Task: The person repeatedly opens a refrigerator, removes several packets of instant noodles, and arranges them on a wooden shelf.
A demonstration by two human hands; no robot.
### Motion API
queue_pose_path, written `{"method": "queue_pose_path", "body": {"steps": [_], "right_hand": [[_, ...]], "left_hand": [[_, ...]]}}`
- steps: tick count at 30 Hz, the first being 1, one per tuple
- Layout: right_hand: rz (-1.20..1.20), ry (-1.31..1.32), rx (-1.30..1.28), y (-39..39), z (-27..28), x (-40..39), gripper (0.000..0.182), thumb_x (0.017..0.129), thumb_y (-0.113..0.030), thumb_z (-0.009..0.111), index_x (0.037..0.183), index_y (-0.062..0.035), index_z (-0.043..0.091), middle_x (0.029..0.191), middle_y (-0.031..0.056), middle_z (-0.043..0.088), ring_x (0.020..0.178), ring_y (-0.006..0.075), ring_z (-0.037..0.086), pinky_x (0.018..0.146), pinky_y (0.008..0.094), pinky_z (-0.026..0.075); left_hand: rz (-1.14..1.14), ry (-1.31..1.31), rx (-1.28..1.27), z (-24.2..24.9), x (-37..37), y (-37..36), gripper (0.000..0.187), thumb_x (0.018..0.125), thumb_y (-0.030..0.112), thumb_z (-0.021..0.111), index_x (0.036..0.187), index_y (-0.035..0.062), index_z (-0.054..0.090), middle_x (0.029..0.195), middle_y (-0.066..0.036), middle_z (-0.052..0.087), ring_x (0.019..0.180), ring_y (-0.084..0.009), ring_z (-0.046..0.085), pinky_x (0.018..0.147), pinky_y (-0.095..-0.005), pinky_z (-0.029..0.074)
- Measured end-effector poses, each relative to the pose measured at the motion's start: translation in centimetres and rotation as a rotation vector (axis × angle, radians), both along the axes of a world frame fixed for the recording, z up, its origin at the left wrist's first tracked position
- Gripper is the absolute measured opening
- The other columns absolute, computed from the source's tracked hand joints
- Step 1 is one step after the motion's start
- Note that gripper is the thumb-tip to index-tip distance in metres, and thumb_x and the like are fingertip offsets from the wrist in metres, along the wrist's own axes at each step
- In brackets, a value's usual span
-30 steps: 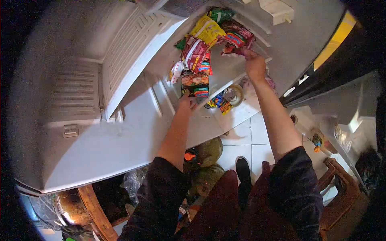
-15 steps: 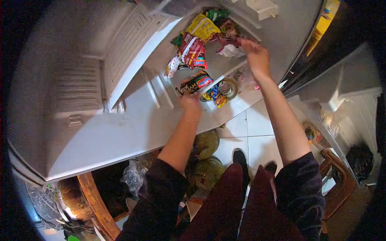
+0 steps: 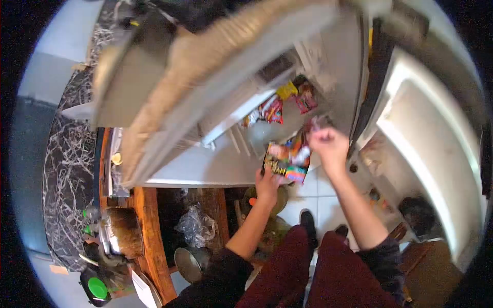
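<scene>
My left hand (image 3: 267, 187) is closed on the lower edge of a black packet (image 3: 280, 165) with orange and multicoloured print, held out in front of the fridge compartment (image 3: 174, 167). Just to the right, my right hand (image 3: 329, 149) is raised with its fingers curled in a pinch. A blurred reddish, partly clear wrapper (image 3: 316, 124) shows at those fingertips; its kind cannot be made out. Farther inside the compartment lie a red packet (image 3: 274, 111), a yellow packet (image 3: 287, 90) and a pink-red packet (image 3: 306, 100).
An open white door (image 3: 436, 149) stands at the right. Below left are a wooden frame (image 3: 149, 231), a crumpled clear plastic bag (image 3: 196, 226) and a metal pot (image 3: 123, 233). A black marbled counter (image 3: 67, 169) runs along the left. White floor tiles (image 3: 303, 197) show between.
My left hand has lifted the black packet toward me. My right hand has drawn back from the far packets and curled its fingers. The view has shifted, showing more of the counter.
</scene>
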State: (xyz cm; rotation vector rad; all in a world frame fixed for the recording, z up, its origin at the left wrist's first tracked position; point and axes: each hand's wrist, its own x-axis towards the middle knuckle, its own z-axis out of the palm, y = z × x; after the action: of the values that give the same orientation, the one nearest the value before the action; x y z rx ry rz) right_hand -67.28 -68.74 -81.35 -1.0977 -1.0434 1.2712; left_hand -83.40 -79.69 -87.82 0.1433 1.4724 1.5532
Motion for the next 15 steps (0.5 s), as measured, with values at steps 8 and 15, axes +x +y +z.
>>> {"method": "queue_pose_path", "body": {"steps": [8,15], "right_hand": [[0.092,0.078,-0.055,-12.8,24.7,15.8,0.02,0.072,-0.003,0.059,0.065,-0.0102,0.042,0.064,-0.005,0.041,0.056,0.0043,0.038,0.05,0.0178,0.03],[0.109,0.156,-0.045,-13.1,33.0,31.0,0.015,0.076,-0.017,0.058,0.084,-0.0092,0.047,0.075,-0.0011,0.048,0.068,0.0096,0.048,0.063,0.0245,0.041]], "left_hand": [[-0.004,-0.004,0.288,21.1,2.8,-10.3,0.024,0.091,0.022,0.038,0.113,0.0107,0.04,0.105,-0.005,0.052,0.095,-0.0189,0.051,0.081,-0.0354,0.042],[-0.251,-0.755,0.499,25.1,2.7,-13.8,0.04,0.087,0.022,0.036,0.121,0.0018,0.039,0.114,-0.013,0.051,0.095,-0.0267,0.054,0.087,-0.0441,0.041]]}}
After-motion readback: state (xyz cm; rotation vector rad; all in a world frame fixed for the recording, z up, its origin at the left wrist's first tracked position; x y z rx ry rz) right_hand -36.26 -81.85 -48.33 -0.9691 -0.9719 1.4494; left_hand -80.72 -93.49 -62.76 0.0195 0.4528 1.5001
